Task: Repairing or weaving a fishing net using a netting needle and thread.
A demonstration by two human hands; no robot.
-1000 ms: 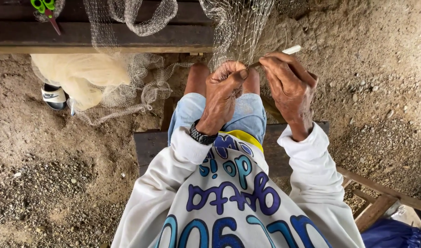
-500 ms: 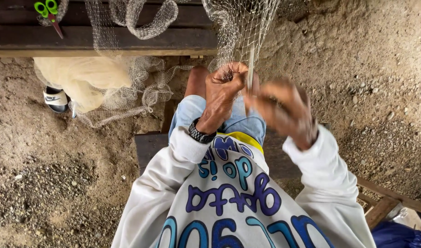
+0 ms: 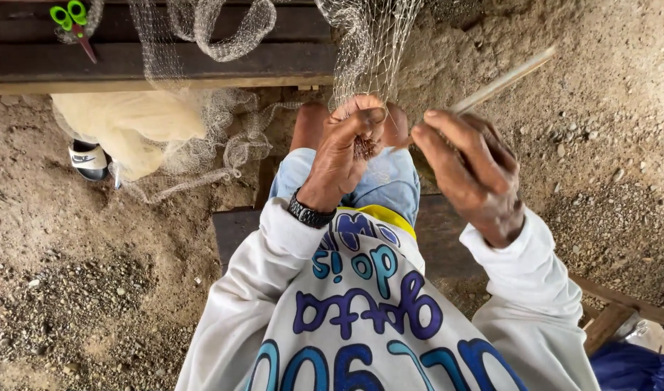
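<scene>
A fine pale fishing net (image 3: 368,43) hangs down in front of me from a dark wooden beam (image 3: 165,65). My left hand (image 3: 346,148), with a black watch on the wrist, pinches a bunch of the mesh above my knees. My right hand (image 3: 469,170) is beside it, closed around a thin pale netting needle (image 3: 502,80) that sticks up and to the right. I sit on a dark wooden plank (image 3: 234,228) in a white long-sleeved shirt and light blue shorts.
Green-handled scissors (image 3: 71,18) hang on the beam at the top left. More net (image 3: 201,145) lies heaped on the sandy, gravelly ground beside a pale cloth bundle (image 3: 122,123) and a sandal (image 3: 89,159). A blue object (image 3: 632,366) sits at the bottom right.
My right hand dropped down with the needle, then came back up beside my left hand; the needle now points up to the right. My left hand kept its hold on the mesh.
</scene>
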